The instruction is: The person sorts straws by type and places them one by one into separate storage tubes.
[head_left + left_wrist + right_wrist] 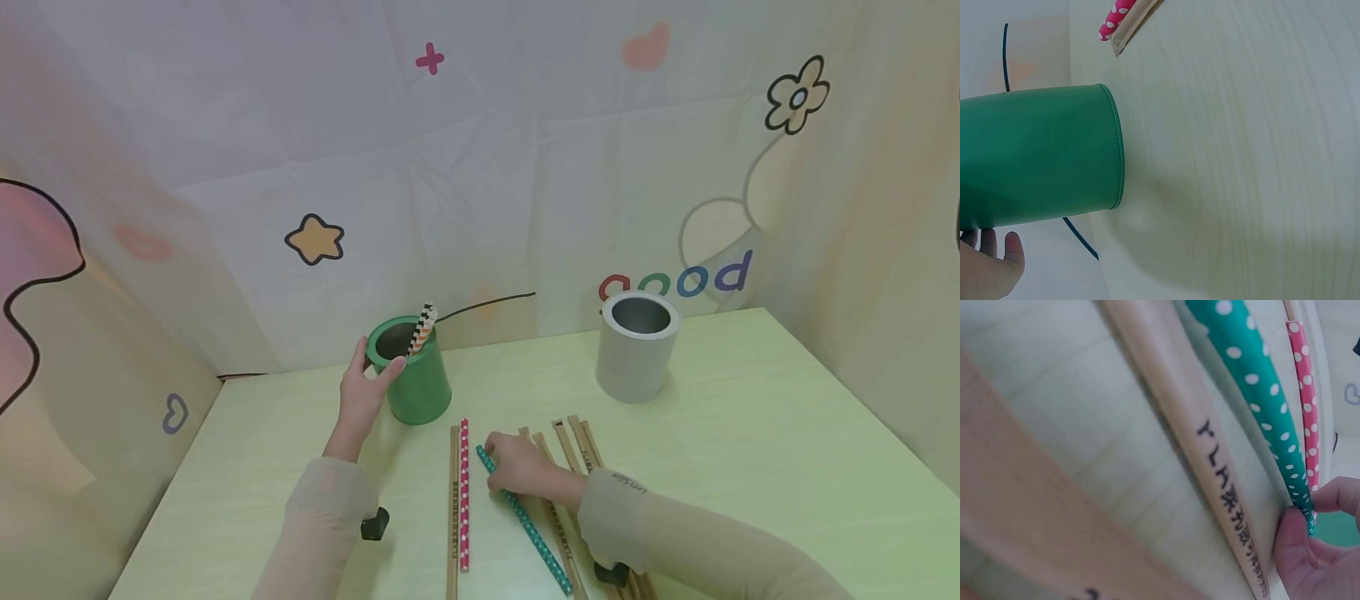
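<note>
My left hand (362,402) grips the green cup (420,387) at its left side, thumb near the front of the rim. Patterned paper straws (423,328) lean inside that cup toward the right. Between thumb and fingers, my right hand (522,464) pinches a teal straw with white dots (538,540) near its far end. In the right wrist view the teal straw (1272,412) slants down to the fingertips. A pink dotted straw (464,500) lies left of it, beside a brown paper-wrapped straw (453,525).
Several more brown paper-wrapped straws (562,533) lie under and around the right forearm, some partly hidden by it. A grey-white cup (633,362) stands at the back right of the pale wooden table (780,433). A printed cloth (480,183) hangs behind.
</note>
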`<state>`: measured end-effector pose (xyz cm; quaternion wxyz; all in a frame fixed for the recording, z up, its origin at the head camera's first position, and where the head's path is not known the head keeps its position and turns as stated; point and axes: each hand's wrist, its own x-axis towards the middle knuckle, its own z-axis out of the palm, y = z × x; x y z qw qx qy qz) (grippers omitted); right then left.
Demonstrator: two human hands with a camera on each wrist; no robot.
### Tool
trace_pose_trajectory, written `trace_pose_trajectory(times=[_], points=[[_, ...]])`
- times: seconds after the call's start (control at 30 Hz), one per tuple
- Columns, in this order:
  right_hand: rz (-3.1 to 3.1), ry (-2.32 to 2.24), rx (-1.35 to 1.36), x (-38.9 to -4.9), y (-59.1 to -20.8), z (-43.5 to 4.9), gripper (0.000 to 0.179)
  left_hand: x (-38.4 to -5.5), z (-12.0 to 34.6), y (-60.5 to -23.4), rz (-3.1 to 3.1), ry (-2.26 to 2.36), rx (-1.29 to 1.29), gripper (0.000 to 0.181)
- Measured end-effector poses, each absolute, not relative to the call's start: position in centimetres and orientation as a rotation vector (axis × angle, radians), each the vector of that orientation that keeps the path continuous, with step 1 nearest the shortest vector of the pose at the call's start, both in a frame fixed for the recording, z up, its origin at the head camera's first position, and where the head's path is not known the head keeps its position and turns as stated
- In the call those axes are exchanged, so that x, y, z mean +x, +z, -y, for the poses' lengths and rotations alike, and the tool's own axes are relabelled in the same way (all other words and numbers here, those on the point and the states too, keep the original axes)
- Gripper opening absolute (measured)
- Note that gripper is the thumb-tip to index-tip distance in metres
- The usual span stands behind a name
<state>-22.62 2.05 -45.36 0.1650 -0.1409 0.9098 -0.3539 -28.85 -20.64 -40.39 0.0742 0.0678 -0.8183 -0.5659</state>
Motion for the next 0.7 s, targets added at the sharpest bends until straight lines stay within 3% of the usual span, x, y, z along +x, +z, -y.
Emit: trace_pose_trajectory(times=[0.7], points=[[-2.208,-1.284,-0.41,-24.3,-43.6,-4.6,0.044,-28.8,20.6,-40.3,2.452,-1.699,0.211,0.084]])
